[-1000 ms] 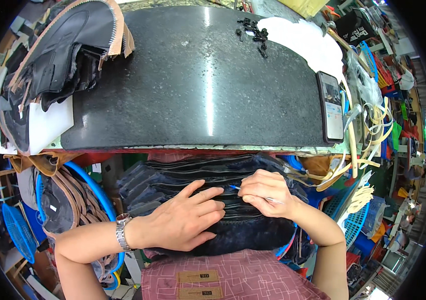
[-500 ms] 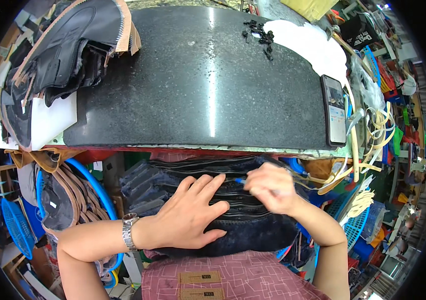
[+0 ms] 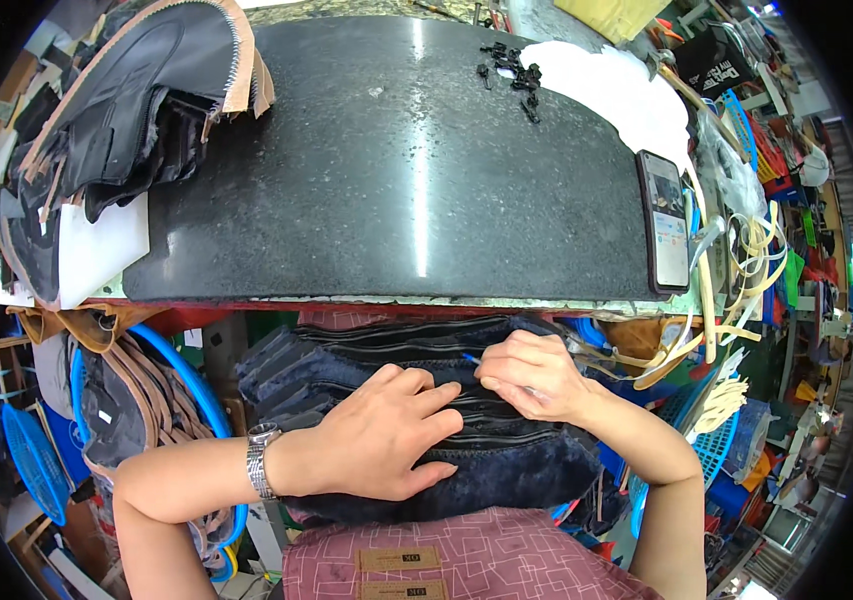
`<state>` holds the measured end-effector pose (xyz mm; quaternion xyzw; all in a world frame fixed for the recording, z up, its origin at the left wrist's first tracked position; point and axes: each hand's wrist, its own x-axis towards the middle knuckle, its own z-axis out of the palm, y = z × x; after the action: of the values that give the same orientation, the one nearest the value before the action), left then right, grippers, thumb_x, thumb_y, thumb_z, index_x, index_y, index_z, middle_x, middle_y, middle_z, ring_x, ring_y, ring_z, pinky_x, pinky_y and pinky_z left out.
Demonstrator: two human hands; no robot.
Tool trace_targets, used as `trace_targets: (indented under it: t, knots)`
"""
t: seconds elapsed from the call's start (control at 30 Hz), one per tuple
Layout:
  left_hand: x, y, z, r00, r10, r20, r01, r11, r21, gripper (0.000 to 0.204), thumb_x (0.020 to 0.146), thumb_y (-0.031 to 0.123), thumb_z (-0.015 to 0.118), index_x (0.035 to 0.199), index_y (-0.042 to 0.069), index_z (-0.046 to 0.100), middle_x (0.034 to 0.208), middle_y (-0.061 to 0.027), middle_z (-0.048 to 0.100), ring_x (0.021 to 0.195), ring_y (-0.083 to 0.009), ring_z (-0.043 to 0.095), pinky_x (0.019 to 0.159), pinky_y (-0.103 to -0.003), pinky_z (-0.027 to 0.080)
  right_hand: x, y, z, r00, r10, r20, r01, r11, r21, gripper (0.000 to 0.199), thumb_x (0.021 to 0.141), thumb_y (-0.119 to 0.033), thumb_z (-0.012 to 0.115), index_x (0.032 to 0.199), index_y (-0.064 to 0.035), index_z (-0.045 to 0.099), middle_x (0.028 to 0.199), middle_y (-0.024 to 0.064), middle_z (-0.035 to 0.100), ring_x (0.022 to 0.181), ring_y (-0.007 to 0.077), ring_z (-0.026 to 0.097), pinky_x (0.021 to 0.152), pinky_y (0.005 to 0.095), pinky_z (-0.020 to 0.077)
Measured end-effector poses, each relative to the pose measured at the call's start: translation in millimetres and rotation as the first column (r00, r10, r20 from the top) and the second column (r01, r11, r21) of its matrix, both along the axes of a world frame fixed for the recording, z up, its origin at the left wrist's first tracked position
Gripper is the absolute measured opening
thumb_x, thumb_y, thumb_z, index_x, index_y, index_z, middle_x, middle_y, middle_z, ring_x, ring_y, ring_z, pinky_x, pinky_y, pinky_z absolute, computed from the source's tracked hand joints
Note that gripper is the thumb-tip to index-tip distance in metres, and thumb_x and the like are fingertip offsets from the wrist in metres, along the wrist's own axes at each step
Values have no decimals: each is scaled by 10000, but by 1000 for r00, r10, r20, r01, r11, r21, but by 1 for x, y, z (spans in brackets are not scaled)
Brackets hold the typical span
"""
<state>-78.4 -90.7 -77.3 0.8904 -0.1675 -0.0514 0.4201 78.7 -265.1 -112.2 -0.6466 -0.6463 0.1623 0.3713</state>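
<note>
nearby, past the dark stack (image 3: 506,472), a phone (image 3: 664,225) lies by pale strips (image 3: 709,305).

A dark counter (image 3: 296,210) spans the room, a white streak of light (image 3: 419,210) reflected down its top. Far right, a grey ribbed wall (image 3: 849,175) curves beside brightness.

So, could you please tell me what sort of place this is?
Probably a leather-goods or shoe workshop, judging by the dark-topped workbench, the black tan-edged pieces at its left, and the overlapping dark fleecy pieces below it.
</note>
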Motion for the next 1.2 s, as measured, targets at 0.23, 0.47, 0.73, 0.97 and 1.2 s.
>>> trace_targets:
  t: [0.23, 0.47, 0.73, 0.97, 1.2]
  knots:
    - [6, 1, 5, 973, 224, 46, -229, 956, 186, 608, 702, 410, 692, 1113, 9, 494, 1134, -177, 520, 980, -309, 496, 822, -401, 393, 2, -3, -1, 997, -48, -57, 49, 999, 5, 78, 741, -54, 655, 803, -45, 609, 785, 68, 617, 635, 209, 560, 535, 298, 459]
    - [1, 0, 6, 966, 176, -189, -136, 969, 208, 686, 686, 509, 683, 1072, -41, 543, 921, -163, 505, 860, -288, 482, 779, -381, 397, 11, 21, 24, 973, 2, -233, 19, 996, 87, 171, 744, -54, 650, 903, 2, 618, 862, 130, 624, 729, 257, 601, 639, 330, 483]
    - [0, -3, -7, 969, 240, -60, -212, 929, 304, 693, 691, 588, 635, 954, -52, 601, 1224, -357, 396, 1204, -485, 320, 953, -602, 266, 8, 27, -7, 997, 75, -23, -73, 995, 62, 88, 739, -50, 644, 801, -27, 586, 748, 93, 568, 650, 251, 572, 551, 335, 468]
    - [2, -2, -8, 968, 204, -145, -150, 937, 315, 733, 690, 621, 611, 995, -46, 594, 1261, -388, 349, 1231, -503, 280, 957, -630, 238, 5, 29, -14, 997, 66, 47, -66, 998, -4, 90, 746, -91, 628, 788, -44, 564, 724, 75, 537, 667, 246, 547, 573, 355, 459]
    - [5, -4, -9, 977, 202, -72, -168, 927, 334, 702, 663, 627, 628, 949, -14, 625, 1210, -342, 414, 1131, -436, 392, 915, -502, 315, 4, 21, -10, 996, 82, 32, -81, 995, -56, 87, 749, -74, 629, 805, -31, 579, 760, 92, 565, 694, 255, 565, 578, 345, 468]
